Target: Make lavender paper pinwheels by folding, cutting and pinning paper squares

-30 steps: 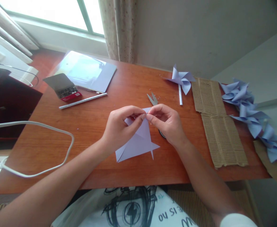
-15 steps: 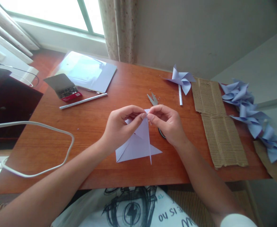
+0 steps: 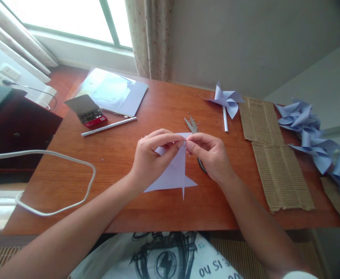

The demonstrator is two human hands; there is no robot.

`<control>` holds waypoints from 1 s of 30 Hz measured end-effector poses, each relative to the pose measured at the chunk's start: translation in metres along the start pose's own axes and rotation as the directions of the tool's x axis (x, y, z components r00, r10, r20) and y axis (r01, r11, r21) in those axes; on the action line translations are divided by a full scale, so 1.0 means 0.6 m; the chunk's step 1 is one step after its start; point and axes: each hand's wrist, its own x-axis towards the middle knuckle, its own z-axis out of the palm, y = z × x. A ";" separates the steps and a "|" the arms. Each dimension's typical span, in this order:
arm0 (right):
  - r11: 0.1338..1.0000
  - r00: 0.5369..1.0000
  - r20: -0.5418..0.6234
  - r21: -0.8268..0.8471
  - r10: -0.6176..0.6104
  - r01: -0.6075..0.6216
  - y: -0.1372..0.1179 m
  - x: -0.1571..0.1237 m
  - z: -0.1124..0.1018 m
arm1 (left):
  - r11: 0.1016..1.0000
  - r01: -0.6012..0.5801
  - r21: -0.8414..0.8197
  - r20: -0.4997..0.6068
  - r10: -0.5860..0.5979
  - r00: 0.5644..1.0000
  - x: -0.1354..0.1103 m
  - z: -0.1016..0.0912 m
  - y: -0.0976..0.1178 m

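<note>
A pale violet sheet of paper (image 3: 170, 176), cut and creased with pointed flaps, hangs between my hands above the table. My left hand (image 3: 158, 153) pinches its upper edge between thumb and fingers. Right beside it, my right hand (image 3: 209, 153) pinches the same top corner, the fingertips of both hands almost meeting. Whether anything small sits between the fingertips is hidden. Behind my right hand lies a pair of scissors (image 3: 191, 124), blades apart, its dark handle partly covered.
A red box of small metal pieces (image 3: 93, 118), a white paper stick (image 3: 109, 126) and a glossy folder (image 3: 114, 93) lie at left, near a white cable (image 3: 92, 170). A pinwheel (image 3: 226, 100), corrugated cardboard (image 3: 280, 174) and several more paper pinwheels (image 3: 318, 143) occupy the right.
The view has shifted slightly. Both hands keep their pinch on the paper's top; my left hand has turned a little, and its lower left corner is now more covered.
</note>
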 end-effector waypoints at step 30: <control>0.981 0.996 -0.005 -0.174 -0.088 0.085 -0.008 -0.007 0.008 | 0.993 0.056 -0.101 0.029 -0.053 0.998 -0.005 0.004 -0.007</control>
